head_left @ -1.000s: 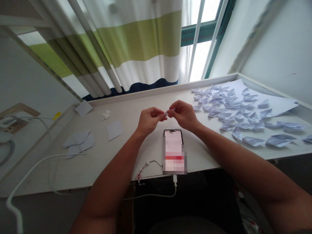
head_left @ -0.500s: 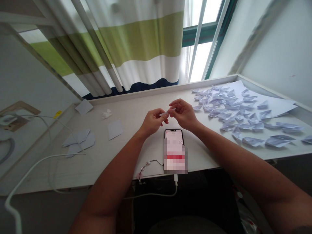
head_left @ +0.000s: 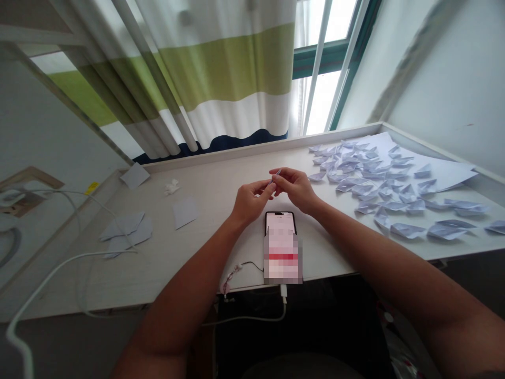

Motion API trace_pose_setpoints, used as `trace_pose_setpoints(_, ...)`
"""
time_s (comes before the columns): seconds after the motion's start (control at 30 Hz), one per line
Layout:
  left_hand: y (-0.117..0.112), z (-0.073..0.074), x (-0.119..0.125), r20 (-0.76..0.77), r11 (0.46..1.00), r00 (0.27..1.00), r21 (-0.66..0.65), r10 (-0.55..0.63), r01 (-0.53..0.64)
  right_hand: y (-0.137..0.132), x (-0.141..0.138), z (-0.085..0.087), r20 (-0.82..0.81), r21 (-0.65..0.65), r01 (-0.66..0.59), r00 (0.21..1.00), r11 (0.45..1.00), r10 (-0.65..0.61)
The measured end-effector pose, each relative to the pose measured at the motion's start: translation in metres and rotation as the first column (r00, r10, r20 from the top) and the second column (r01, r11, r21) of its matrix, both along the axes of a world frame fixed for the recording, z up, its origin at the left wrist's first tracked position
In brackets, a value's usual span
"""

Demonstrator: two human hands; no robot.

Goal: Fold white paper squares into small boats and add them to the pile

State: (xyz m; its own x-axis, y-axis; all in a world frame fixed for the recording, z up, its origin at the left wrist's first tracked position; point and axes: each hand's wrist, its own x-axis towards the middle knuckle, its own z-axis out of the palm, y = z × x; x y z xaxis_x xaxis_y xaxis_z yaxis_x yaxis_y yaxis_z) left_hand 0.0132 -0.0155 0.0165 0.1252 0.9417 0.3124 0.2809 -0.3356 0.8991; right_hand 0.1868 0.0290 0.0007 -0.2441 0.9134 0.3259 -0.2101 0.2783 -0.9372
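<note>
Just beyond the phone (head_left: pixel 281 223), my left hand (head_left: pixel 251 199) and my right hand (head_left: pixel 294 188) meet at the fingertips. Both pinch a small folded piece of white paper (head_left: pixel 278 172), mostly hidden behind the fingers. Only a narrow edge of it shows, so its exact shape cannot be made out. To the right of my right hand spreads a crowd of folded paper boats (head_left: pixel 363 171), some resting on large white sheets (head_left: pixel 450 167).
On the left lie square paper pieces (head_left: pixel 185 212), stacked papers (head_left: pixel 128 231) and a crumpled tissue (head_left: pixel 171 187). A white cable (head_left: pixel 59 268) loops over the left side. A raised rim (head_left: pixel 229 151) runs along the back of the white desk (head_left: pixel 221 171).
My fingers have closed more tightly around the paper, and it is turned more upright with less of it showing. Both hands have shifted slightly; the view moved a little.
</note>
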Motion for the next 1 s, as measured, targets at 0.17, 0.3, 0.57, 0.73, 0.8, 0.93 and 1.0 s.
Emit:
trace_pose_setpoints(0.17,0.001,0.003,-0.003,0.144,0.98,0.985,-0.159,-0.092,0.115,0.0,0.008,0.003,0.089,0.013,-0.06,0.994,0.998,0.059)
trace_pose_setpoints(0.3,0.002,0.003,-0.005,0.205,0.96,0.975,-0.247,-0.083,0.133,0.002,0.011,-0.001,0.157,0.045,-0.057,0.986,0.997,0.049)
trace_pose_setpoints(0.57,0.0,-0.001,-0.006,-0.129,0.994,0.992,-0.11,-0.018,0.004,0.0,0.004,-0.008,0.287,0.136,-0.023,0.958,0.99,-0.018)
trace_pose_setpoints(0.73,0.001,-0.003,-0.007,-0.184,0.998,0.983,-0.068,-0.007,-0.005,-0.002,0.002,-0.008,0.294,0.096,-0.047,0.956,0.994,0.016)
trace_pose_setpoints(0.8,0.001,-0.003,-0.007,-0.176,0.997,0.984,-0.075,-0.013,-0.001,-0.003,0.003,-0.007,0.297,0.087,-0.049,0.955,0.995,0.021)
trace_pose_setpoints(0.93,0.0,-0.002,-0.006,-0.196,0.997,0.98,-0.076,-0.02,0.005,-0.005,0.003,-0.005,0.308,0.083,-0.044,0.951,0.996,0.016)
trace_pose_setpoints(1.0,-0.001,-0.001,-0.006,-0.225,0.998,0.974,-0.06,-0.008,-0.006,-0.005,0.003,-0.005,0.31,0.081,-0.041,0.95,0.996,0.014)
